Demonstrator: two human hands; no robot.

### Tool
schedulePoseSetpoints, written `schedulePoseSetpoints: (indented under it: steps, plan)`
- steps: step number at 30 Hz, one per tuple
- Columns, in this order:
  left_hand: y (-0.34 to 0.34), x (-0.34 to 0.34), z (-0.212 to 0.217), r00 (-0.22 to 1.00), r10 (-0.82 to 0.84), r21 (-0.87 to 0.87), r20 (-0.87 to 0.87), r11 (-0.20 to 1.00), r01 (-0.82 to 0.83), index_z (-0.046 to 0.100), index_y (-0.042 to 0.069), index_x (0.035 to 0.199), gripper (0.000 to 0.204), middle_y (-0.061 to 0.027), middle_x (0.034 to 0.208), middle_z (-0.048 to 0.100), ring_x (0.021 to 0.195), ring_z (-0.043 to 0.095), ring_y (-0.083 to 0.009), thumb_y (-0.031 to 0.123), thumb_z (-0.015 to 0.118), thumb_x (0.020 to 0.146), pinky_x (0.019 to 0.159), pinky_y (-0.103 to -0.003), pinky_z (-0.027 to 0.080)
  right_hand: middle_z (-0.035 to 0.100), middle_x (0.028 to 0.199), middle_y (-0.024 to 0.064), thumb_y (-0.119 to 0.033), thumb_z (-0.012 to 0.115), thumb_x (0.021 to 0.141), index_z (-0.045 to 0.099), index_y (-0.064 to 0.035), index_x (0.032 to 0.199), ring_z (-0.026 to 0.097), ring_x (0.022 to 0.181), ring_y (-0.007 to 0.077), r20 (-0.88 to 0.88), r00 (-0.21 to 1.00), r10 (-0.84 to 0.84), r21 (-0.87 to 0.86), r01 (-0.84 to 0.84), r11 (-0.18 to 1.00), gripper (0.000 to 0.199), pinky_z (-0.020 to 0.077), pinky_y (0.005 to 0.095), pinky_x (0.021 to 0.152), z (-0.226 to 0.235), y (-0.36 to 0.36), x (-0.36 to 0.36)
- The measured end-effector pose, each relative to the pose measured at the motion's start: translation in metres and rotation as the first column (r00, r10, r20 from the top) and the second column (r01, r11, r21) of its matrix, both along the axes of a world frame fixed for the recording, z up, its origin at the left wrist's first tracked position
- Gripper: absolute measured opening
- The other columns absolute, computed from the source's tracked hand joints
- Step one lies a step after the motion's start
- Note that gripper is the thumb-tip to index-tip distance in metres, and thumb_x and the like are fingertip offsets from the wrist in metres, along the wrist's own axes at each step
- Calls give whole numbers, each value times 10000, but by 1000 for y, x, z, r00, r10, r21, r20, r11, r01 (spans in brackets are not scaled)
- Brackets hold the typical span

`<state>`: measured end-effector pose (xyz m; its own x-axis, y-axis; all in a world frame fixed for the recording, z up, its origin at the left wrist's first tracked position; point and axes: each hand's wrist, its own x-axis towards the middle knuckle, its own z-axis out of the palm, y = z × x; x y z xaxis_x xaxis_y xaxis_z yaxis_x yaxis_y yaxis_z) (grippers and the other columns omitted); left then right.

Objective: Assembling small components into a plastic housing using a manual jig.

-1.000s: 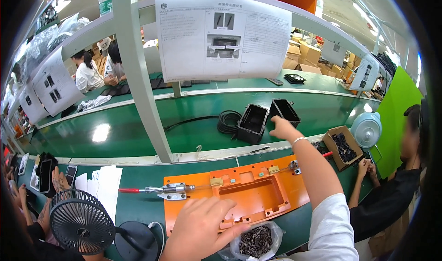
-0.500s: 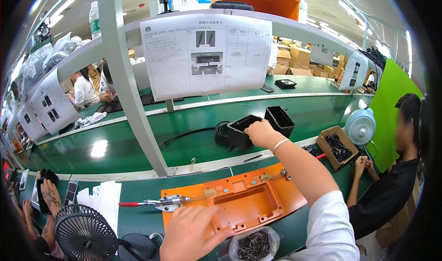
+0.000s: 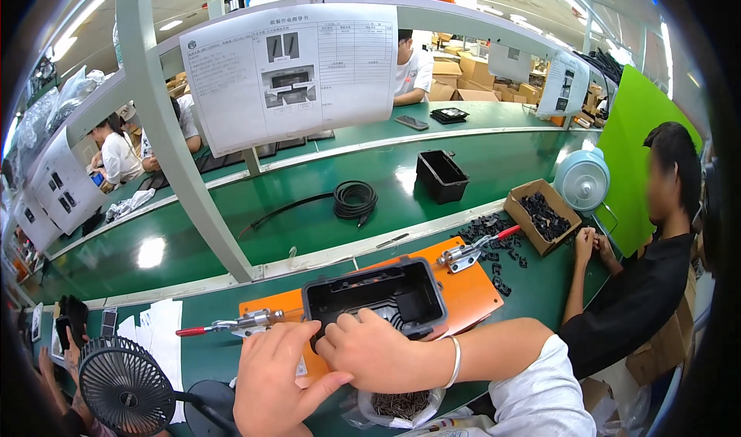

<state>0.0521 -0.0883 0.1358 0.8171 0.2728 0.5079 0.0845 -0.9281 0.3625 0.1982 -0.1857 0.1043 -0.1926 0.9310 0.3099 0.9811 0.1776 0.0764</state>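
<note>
A black rectangular plastic housing point(image 3: 421, 302), open at the top, sits over the orange fixture point(image 3: 475, 294), tilted a little. My right hand point(image 3: 374, 352) reaches across from the right and closes over its near left edge, fingers bent; the thumb is hidden. Beside it, my left hand point(image 3: 274, 375) has its thumb spread from the fingers, with fingertips close to the housing's left corner; whether they touch it cannot be seen. Red-handled toggle clamps flank the housing, a left clamp point(image 3: 247, 321) and a right clamp point(image 3: 463, 258).
A bag of screws point(image 3: 401, 406) lies below my hands. On the green conveyor are a coiled black cable point(image 3: 355, 200) and another black housing point(image 3: 442, 178). A carton of black parts point(image 3: 544, 213) stands near a co-worker point(image 3: 633, 306). A black fan point(image 3: 127, 391) stands left.
My right hand has come back from the conveyor with one black housing, now over the orange fixture. My left hand has shifted left and up beside it. The view has turned.
</note>
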Motion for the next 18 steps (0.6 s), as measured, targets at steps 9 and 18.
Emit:
schedulePoseSetpoints:
  steps: [9, 18]
  plan:
    - [0, -4, 2, 999, 12, -16, 41, 1000, -11, 600, 21, 1017, 476, -120, 854, 606, 779, 572, -311, 360, 759, 724, 726, -370, 414, 559, 766, 82, -318, 630, 827, 554, -72, 819, 547, 737, 234, -139, 989, -56, 48, 63, 997, 258, 441, 330, 612, -6, -18, 23]
    - [-1, -1, -3, 999, -21, -15, -41, 1000, 20, 578, 11, 1096, 563, -119, 914, 610, 829, 555, -321, 366, 763, 701, 790, -377, 385, 613, 773, 90, -347, 728, 747, 632, -44, 944, 616, 731, 274, -373, 925, -78, 58, 107, 993, 374, 485, 374, 651, -15, -44, 45]
